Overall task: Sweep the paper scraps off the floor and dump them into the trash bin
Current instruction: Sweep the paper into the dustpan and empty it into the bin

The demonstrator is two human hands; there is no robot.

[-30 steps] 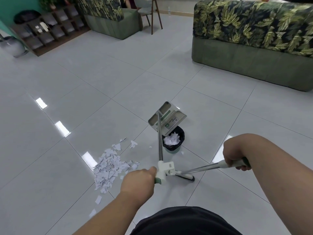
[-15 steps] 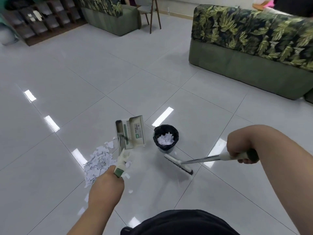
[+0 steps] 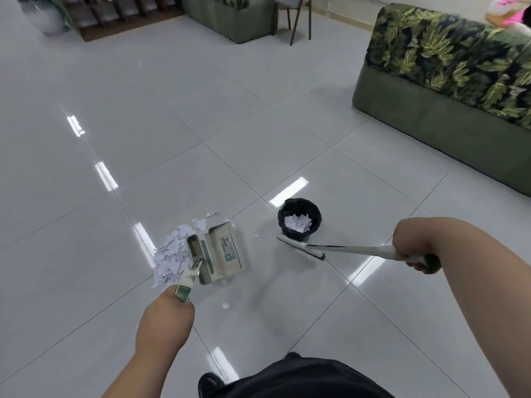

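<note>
Standing by, head view only, one frame to go on.
left hand: left hand (image 3: 165, 320) lower centre-left, fingers wrapped shut round the top end of the dustpan handle (image 3: 188, 278); fingertips hidden behind the fist.
right hand: right hand (image 3: 413, 248) right of centre, fist closed on the broom handle (image 3: 353, 249); green grip end pokes out past the hand.
dustpan: dustpan (image 3: 219, 252) low centre, underside and comb teeth facing the camera, label visible; lower edge at or near the floor, contact hard to tell.
scraps: paper scraps (image 3: 172, 254) heaped just left of the dustpan, touching its left side; a few strays near it, one lone scrap (image 3: 225, 305) below the pan.
bin: trash bin (image 3: 299, 221) right of the pan, black liner, upright, already part full of white scraps.
broom: broom head (image 3: 300, 248) just in front of the bin, on the far side of the pan from the heap.
handling, scraps: likely feather-light, thin, limp; will scatter or cling to the glossy tile floor (image 3: 258, 139); short gentle strokes.
handling, tools: look stiff and light; grips near the handle ends seem fine.
risk: fast tipping could blow scraps past the small bin mouth.
background: leaf-print sofa (image 3: 448, 73) upper right.
</note>
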